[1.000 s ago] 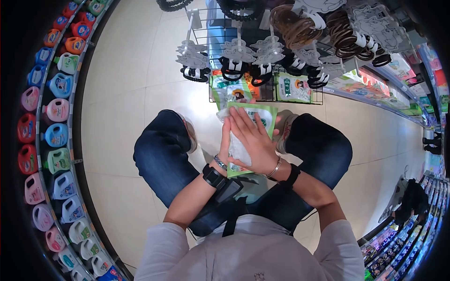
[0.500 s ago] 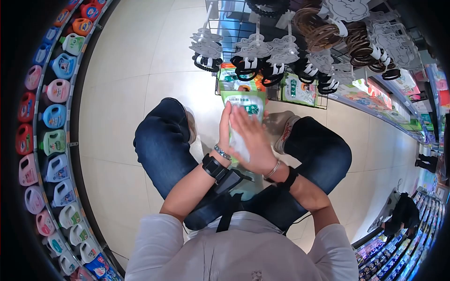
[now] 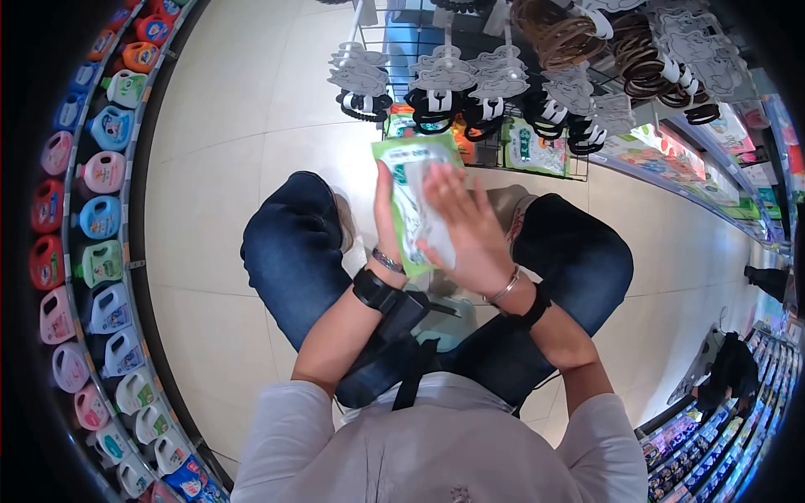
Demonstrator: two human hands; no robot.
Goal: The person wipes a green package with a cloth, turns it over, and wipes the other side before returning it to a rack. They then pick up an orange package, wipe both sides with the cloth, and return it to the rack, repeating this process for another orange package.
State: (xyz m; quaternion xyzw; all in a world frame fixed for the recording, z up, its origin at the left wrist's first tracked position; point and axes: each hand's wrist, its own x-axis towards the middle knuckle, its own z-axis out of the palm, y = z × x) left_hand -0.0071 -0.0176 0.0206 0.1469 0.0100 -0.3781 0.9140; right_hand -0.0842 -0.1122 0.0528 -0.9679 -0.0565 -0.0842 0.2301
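Note:
A green-edged white plastic packet (image 3: 409, 210) with green print is held up between my knees, in front of the wire rack. My left hand (image 3: 386, 222) grips it along its left edge, thumb on the front and the other fingers hidden behind. Across the packet's right side lies my right hand (image 3: 474, 230), flat with the fingers stretched out, its fingertips slightly blurred. More green packets (image 3: 537, 151) stand in the rack's bottom basket, just beyond.
Black hair ties on cards (image 3: 436, 105) hang from the rack's hooks above the packets. Brown hair ties (image 3: 558, 38) hang at right. Detergent bottles (image 3: 102, 172) line the left shelf. A person in dark clothes (image 3: 728, 373) is at far right.
The packet has come back from the rack and its printed front now faces up more fully. My right hand has shifted right and flattened over it.

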